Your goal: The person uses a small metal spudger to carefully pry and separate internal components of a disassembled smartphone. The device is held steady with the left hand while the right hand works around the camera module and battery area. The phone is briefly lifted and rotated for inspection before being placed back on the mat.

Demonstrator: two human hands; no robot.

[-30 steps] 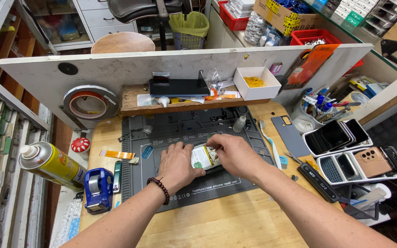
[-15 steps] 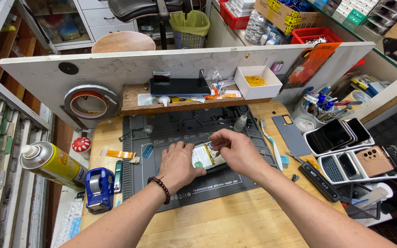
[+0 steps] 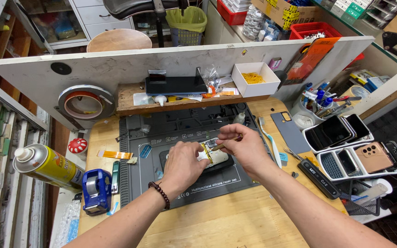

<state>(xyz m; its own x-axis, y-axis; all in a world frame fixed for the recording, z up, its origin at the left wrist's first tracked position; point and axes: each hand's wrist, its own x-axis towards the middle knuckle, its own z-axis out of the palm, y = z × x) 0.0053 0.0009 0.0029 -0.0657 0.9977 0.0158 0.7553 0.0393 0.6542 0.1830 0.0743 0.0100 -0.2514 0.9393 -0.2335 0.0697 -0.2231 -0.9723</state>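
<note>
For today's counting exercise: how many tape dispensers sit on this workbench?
2. A blue desk tape dispenser at the bench's left front edge, and a large round tape roll holder against the white board, left. Others may be hidden.

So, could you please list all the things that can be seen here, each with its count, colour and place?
opened phone: one, white and yellow inside, centre of mat, under both hands
thin tool: one, brownish, held over the phone
work mat: one, dark grey, on the wooden bench
spray can: one, yellow and silver, lying at far left
tape dispenser: one, blue, left of the mat
tape roll: one, reddish, on the white panel
small box: one, white, on the wooden shelf
dark phone: one, black, on the shelf
phones in rack: several, black and tan, at right
toothbrush: one, white and blue, right of the mat
left hand: steadies the phone, dark bead bracelet
right hand: holds the thin tool
</note>
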